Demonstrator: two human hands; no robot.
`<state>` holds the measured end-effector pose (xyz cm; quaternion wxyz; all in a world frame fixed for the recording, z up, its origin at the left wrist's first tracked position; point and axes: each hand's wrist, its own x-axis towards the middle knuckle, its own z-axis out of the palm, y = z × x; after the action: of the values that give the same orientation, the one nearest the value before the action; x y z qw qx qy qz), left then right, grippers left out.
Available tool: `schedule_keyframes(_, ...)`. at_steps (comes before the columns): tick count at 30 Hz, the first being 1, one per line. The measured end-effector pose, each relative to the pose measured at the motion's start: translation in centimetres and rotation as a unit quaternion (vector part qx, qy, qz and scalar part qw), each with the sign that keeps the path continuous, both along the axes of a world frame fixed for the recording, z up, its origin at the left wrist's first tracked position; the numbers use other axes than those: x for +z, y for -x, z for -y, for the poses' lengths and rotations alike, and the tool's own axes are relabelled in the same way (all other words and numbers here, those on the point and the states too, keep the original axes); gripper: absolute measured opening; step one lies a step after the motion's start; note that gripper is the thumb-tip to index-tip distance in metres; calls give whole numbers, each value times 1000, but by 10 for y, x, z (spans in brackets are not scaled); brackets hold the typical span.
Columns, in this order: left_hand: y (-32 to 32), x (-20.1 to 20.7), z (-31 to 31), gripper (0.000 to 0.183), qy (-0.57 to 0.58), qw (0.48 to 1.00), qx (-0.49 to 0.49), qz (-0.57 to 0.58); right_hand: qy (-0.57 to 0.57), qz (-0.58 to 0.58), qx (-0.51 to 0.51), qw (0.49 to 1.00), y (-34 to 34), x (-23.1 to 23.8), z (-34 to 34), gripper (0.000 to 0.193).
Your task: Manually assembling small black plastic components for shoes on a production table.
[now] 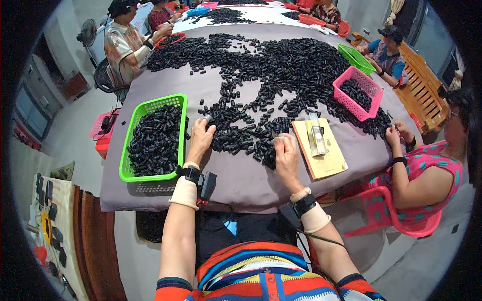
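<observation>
Small black cylindrical pieces [236, 138] lie in a loose heap on the grey-covered table. At the heap's left edge my left hand [202, 138] has its fingers drawn together, a greyish covering on a fingertip. What it holds, if anything, is too small to make out. My right hand [286, 156] is closed in a pinch beside the near pieces, also with a pale fingertip covering. Something small and dark shows at its fingertips, its kind unclear. Left of my left hand stands a bright green basket [184, 125] full of the same black pieces.
A yellow notebook [329, 163] with a clear plastic case [316, 135] on it lies right of my right hand. A pink basket [379, 95] stands beyond. A person in pink [427, 175] sits close at the right; others work around the table. Cables hang from my wrist bands.
</observation>
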<state>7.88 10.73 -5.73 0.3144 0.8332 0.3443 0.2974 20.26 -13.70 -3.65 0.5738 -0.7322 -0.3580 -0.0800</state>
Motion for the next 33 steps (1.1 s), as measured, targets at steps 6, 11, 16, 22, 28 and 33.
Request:
schedule_keyframes(6,-10,-19,12,47,-96,992,-58,-49,140,61,-45,987,-39,-14,-32,39)
schedule_keyframes(11,3,1,46,48,-99,987,-115,-52,160,54,10,986,-35,-12,-59,36)
schedule_keyframes(16,15,-2,67,44,-79,989,-114,-45,141,116,91,979,-16,-13,-83,29)
schedule_keyframes(22,33,-2,81,33,-70,989,-128,-11,137,144,195,960,-2,-8,-89,27)
schedule_keyframes(28,54,0,92,28,-65,988,-137,32,178,153,228,945,13,6,-77,25)
schedule_keyframes(33,64,11,109,30,-29,988,-120,87,119,299,129,938,28,18,-64,19)
